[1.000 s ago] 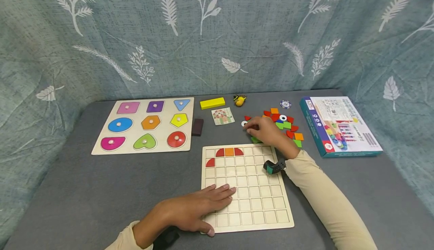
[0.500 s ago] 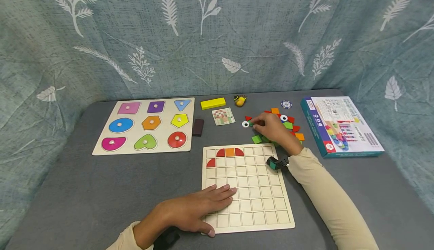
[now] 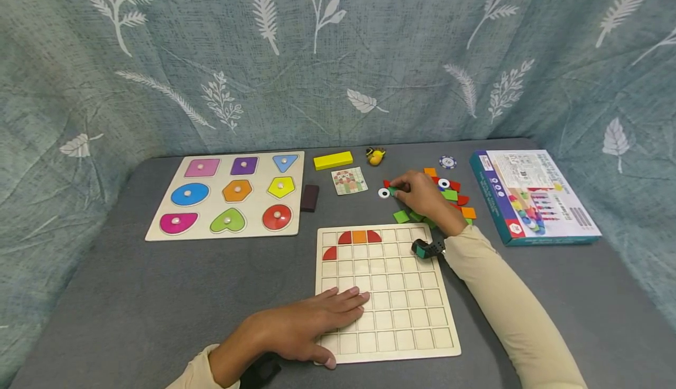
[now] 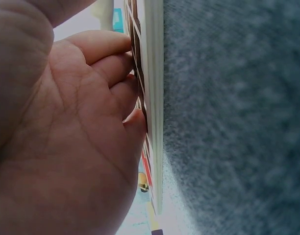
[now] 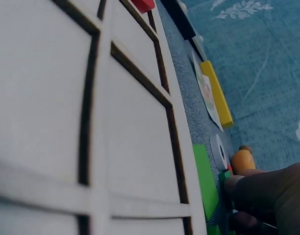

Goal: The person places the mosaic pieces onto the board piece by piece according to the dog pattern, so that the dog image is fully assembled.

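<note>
My left hand [image 3: 311, 321] rests with straight fingers on the lower left of a wooden grid board [image 3: 406, 301]. In the board's top row sit an orange square [image 3: 359, 237] and red quarter-circles [image 3: 345, 238] on either side; another red quarter-circle [image 3: 330, 253] lies one row lower. Beyond the board's top edge, my right hand [image 3: 422, 195] pinches a small dark green piece [image 5: 224, 182] between thumb and finger; its full outline is hidden. A white disc with a black dot [image 3: 384, 193] lies just left of those fingertips. Bright green squares [image 3: 401, 217] lie below the hand.
Several loose coloured pieces [image 3: 461, 200] spread right of the hand. A pattern card [image 3: 349, 181], yellow block [image 3: 333, 161], bee figure [image 3: 375, 156] and poker chip [image 3: 448, 162] stand behind. A shape puzzle [image 3: 253, 229] lies left, a dark block [image 3: 310, 198] beside it, a box [image 3: 536, 198] right.
My right hand has shifted slightly right, away from the white disc, and a dark green piece now shows at its fingertips. The left hand stays in place on the board.
</note>
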Demonstrator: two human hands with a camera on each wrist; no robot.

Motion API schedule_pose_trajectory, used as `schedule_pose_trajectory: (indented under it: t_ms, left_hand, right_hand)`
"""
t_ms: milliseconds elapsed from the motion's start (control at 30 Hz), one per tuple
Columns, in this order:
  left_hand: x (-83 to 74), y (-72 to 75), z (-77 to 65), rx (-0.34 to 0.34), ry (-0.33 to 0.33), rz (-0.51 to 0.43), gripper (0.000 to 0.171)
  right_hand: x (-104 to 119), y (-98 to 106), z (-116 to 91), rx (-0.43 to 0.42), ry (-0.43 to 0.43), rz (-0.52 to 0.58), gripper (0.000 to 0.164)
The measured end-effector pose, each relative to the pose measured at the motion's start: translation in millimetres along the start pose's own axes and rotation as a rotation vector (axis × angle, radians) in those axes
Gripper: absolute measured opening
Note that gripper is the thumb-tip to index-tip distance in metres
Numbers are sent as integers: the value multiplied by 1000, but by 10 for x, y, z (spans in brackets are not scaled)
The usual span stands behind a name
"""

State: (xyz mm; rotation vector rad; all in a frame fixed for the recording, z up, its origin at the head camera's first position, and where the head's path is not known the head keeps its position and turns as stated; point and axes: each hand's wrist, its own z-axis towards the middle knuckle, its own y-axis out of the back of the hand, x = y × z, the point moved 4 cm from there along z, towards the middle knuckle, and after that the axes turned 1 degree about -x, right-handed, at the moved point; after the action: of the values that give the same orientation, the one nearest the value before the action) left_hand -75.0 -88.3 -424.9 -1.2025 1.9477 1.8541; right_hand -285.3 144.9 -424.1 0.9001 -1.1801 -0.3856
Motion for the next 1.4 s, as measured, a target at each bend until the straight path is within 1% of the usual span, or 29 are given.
schedule_pose_trajectory:
  t_ms: [500, 633, 767, 900, 1033, 1133, 1233, 1400]
  left_hand:
    - [-8, 0, -9, 2, 3, 16, 86]
    - [-10, -6, -6, 3, 5, 14, 86]
    - [-10, -8, -4, 1, 1, 21, 86]
    - [-10, -8, -2, 2, 9, 21, 86]
    - [-13, -8, 3, 6, 17, 16, 86]
    - [-16, -6, 9, 6, 16, 20, 86]
    - [-14, -5, 10, 2, 12, 24, 86]
    - [-7, -10, 2, -2, 14, 25, 86]
  right_hand:
    - [38, 29, -1, 43, -5, -18, 28]
    - [4, 65, -15, 23, -14, -12, 27]
    - [-61, 123, -48, -14, -44, -21, 25]
    - [-116, 172, -80, -19, -67, -30, 24]
    - [-144, 206, -109, 17, -50, -37, 23]
    - [-155, 239, -139, 56, -15, -55, 22]
    - [-148, 272, -171, 100, -2, -76, 24]
    - [-112, 283, -194, 179, -31, -112, 26]
